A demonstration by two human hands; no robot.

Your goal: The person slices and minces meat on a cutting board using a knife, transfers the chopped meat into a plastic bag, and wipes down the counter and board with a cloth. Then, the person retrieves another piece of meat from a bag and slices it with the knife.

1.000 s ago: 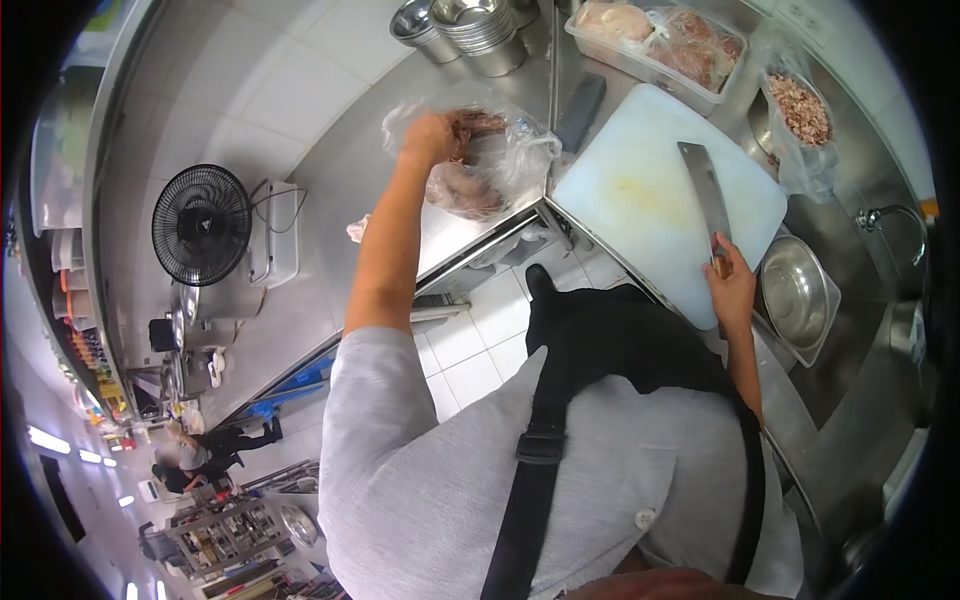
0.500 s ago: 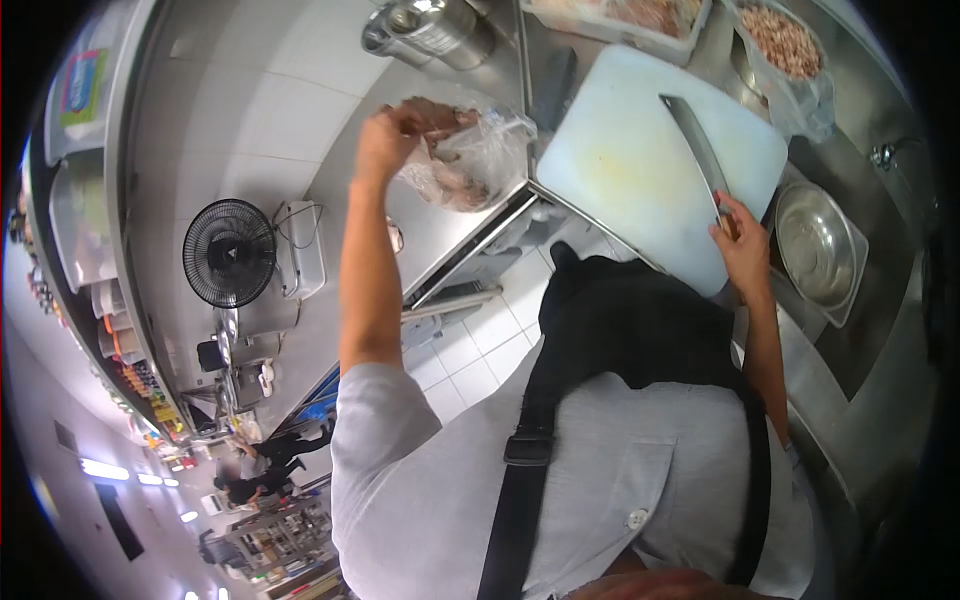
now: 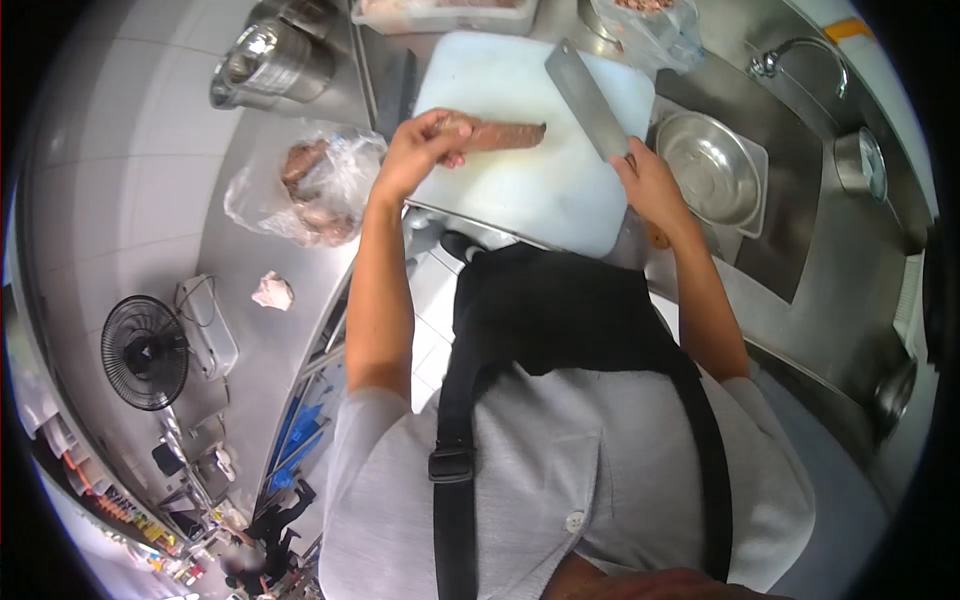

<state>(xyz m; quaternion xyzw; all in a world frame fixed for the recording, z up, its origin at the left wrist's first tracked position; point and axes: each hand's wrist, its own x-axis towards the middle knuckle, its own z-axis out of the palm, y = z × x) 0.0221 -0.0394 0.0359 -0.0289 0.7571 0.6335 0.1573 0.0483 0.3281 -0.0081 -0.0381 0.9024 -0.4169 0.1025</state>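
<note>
My left hand (image 3: 415, 152) grips one end of a long brown piece of meat (image 3: 505, 136), held over the left part of the white cutting board (image 3: 530, 205). Its far end is dark and points right, toward the blade. In my right hand (image 3: 655, 185) is the handle of a cleaver (image 3: 588, 98), its broad blade slanting up and left above the board, apart from the meat. Left of the board lies an open clear plastic bag (image 3: 350, 170) with more reddish-brown pieces (image 3: 303, 165) in it.
A tub of meat (image 3: 450, 18) and a bag of chopped bits (image 3: 665, 35) stand behind the board. To the right are a metal bowl (image 3: 705, 170) and a faucet (image 3: 800, 55). Steel canisters (image 3: 275, 62), a crumpled white item (image 3: 272, 291) and a fan (image 3: 145, 352) are leftward.
My left hand has moved right from the plastic bag to the board, now with the brown piece of meat in it. The cleaver stays in my right hand, its broad side more visible. My view has shifted.
</note>
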